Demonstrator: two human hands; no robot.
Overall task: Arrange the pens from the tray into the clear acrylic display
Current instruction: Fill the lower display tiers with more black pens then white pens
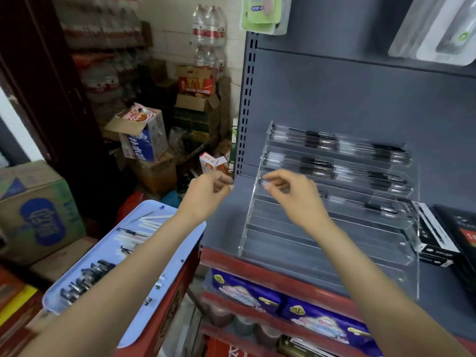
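Clear acrylic display (327, 228) stands on the grey shelf (221, 228), its stepped troughs running left to right; the top two rows are filled with pens, the third partly. Our right hand (291, 194) pinches a pen (265, 182) at that third trough's left end, long axis parallel to it. Our left hand (206, 191) hovers just beside, fingers curled; whether it pinches anything we cannot tell. Remaining pens lie in the blue tray (185, 243), lower left, nearer our left hand.

The scene is seen from 1 head-worn camera, aimed forward and down, close over the acrylic display (332, 202) on the shelf (226, 222), the tray (180, 243) at lower left.
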